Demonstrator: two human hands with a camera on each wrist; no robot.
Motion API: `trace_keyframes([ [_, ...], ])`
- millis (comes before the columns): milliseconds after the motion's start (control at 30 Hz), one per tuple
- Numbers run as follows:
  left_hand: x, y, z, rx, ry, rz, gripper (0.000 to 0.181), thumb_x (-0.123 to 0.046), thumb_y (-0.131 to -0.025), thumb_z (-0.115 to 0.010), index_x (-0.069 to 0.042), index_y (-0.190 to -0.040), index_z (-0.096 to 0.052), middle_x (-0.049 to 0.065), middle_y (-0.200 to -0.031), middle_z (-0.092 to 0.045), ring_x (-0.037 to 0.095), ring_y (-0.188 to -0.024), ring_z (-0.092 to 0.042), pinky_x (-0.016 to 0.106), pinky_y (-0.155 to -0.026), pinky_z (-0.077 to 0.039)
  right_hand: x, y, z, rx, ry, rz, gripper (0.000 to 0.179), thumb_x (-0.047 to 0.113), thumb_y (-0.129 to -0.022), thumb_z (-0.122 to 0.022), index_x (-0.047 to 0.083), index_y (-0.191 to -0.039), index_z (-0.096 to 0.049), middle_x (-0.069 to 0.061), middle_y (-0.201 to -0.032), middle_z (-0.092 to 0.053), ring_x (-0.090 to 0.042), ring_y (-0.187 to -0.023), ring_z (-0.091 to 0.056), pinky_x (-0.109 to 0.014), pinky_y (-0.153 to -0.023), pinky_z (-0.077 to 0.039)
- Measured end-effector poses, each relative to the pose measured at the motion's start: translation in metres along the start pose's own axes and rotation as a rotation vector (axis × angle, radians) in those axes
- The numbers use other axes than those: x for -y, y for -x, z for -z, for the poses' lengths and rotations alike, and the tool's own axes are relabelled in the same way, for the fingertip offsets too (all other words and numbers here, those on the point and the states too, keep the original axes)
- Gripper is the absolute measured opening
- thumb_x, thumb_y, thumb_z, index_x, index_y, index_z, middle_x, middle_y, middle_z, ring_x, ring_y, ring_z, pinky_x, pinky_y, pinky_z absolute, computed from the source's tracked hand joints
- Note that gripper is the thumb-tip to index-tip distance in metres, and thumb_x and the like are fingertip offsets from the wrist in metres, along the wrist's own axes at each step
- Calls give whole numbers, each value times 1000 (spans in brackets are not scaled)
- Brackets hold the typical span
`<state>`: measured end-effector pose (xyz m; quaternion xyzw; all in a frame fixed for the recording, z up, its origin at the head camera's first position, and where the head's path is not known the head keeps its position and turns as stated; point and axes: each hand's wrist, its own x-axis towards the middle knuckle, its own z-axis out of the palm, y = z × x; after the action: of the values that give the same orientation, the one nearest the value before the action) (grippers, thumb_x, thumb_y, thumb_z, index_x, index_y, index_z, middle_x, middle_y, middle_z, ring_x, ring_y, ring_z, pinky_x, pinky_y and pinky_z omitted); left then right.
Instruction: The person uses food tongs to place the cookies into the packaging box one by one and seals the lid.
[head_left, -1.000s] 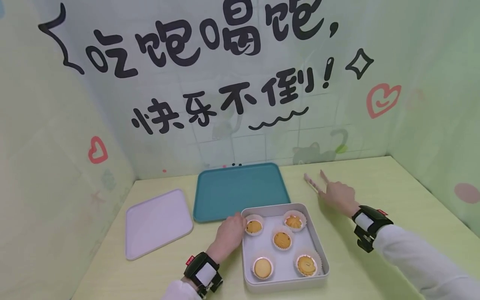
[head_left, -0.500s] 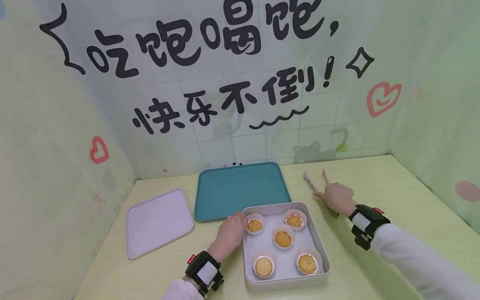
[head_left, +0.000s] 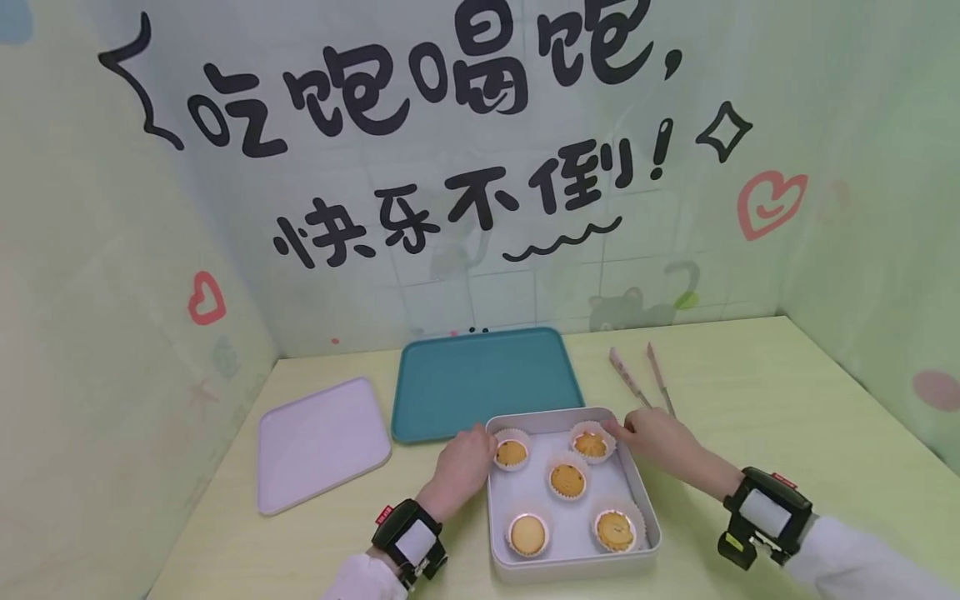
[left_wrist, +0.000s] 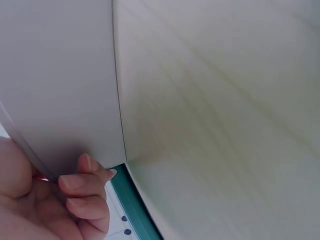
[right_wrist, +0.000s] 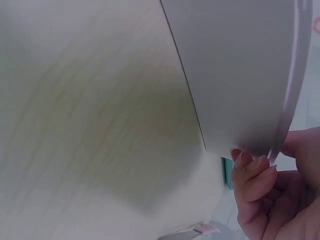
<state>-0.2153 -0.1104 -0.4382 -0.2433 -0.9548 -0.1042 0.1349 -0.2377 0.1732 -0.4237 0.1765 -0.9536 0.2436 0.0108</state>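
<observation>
A pale, shallow square baking pan (head_left: 573,568) sits on the table with several small pastries (head_left: 567,481) inside, each in a white paper cup. My left hand (head_left: 463,460) holds the pan's left wall near the far corner; in the left wrist view its curled fingers (left_wrist: 86,186) lie against the outside of the wall. On the opposite side my right hand (head_left: 663,440) pinches the far right corner. The right wrist view shows the thumb over the rim and the curled fingers (right_wrist: 256,182) on the outer face.
Behind the pan lies a teal tray (head_left: 487,383), and a lilac tray (head_left: 322,446) is off to the left. Two slim utensils (head_left: 628,375) with pinkish handles and metal ends lie beyond my right hand. A printed fabric backdrop (head_left: 450,292) rises along the table's back edge.
My right hand has let go of the two utensils, leaving them on the table, and has moved left onto the pan's corner. The left hand stays on the pan.
</observation>
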Motion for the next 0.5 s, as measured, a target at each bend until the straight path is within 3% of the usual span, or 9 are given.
trace_keyframes([
  [33, 0, 0, 0, 5, 0, 1, 24, -4, -90, -50, 0, -66, -49, 6, -60, -38, 19, -47, -45, 30, -37, -39, 2, 2, -2, 16, -2, -16, 37, 24, -91, -54, 10, -57, -49, 5, -48, -28, -8, -41, -30, -23, -41, -25],
  [167, -1, 0, 0, 47, 39, 40, 24, -5, -91, -49, 0, -68, -51, 6, -61, -39, 18, -48, -43, 30, -39, -39, 5, 4, -7, 7, 29, -5, 33, 13, -89, -53, 10, -57, -47, 4, -49, -29, -9, -43, -31, -23, -43, -26],
  [267, -1, -1, 0, 74, 142, 105, 27, -10, -94, -44, 1, -71, -51, 5, -61, -39, 17, -49, -42, 31, -41, -40, 4, 5, -9, -21, 66, 15, 29, 8, -86, -52, 10, -58, -47, 3, -50, -31, -10, -45, -33, -24, -44, -28],
  [400, 7, 2, 5, 113, 346, 224, 42, -29, -99, -33, -1, -76, -54, 4, -61, -42, 18, -53, -45, 34, -49, -41, 5, 5, -10, -53, 123, 42, 30, 7, -85, -52, 10, -57, -45, 3, -50, -32, -10, -45, -33, -24, -43, -28],
  [500, 22, 9, 17, 113, 375, 284, 48, -36, -99, -30, 0, -79, -55, 3, -61, -45, 18, -55, -47, 34, -51, -41, 6, 4, -10, -70, 143, 55, 31, 7, -86, -53, 10, -56, -44, 3, -49, -31, -10, -44, -33, -24, -43, -27],
])
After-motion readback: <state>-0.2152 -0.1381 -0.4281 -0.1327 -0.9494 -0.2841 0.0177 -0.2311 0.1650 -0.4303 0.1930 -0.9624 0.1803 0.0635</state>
